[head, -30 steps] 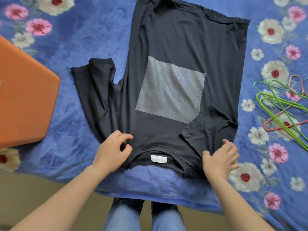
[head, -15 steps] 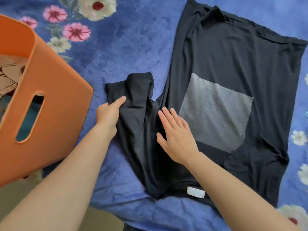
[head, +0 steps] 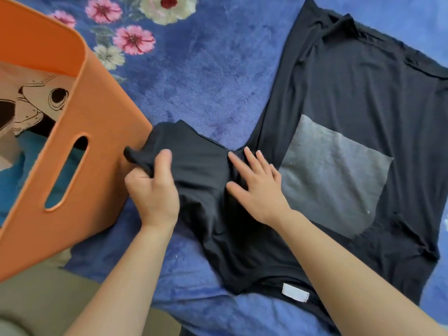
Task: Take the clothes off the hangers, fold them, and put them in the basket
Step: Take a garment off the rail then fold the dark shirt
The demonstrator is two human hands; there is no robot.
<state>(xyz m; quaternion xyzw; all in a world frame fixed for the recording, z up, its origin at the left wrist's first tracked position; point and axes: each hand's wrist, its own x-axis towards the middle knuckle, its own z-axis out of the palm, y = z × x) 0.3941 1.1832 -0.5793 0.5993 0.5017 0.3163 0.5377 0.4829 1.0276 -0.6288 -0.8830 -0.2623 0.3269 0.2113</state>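
blue blanket: black t-shirt collar near, hem far; left hand pinches sleeve, right hand flat.

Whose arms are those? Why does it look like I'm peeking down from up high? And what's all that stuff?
No machine here, just a person. They wear a little camera on their head, so you look down on their own two arms the way they do. A black T-shirt lies spread out on a blue flowery blanket. The left hand pinches the shirt's sleeve, bunching it up. The right hand rests flat on the shirt next to it. At the left stands an orange basket with other clothes already inside, one with a cartoon drawing on it.
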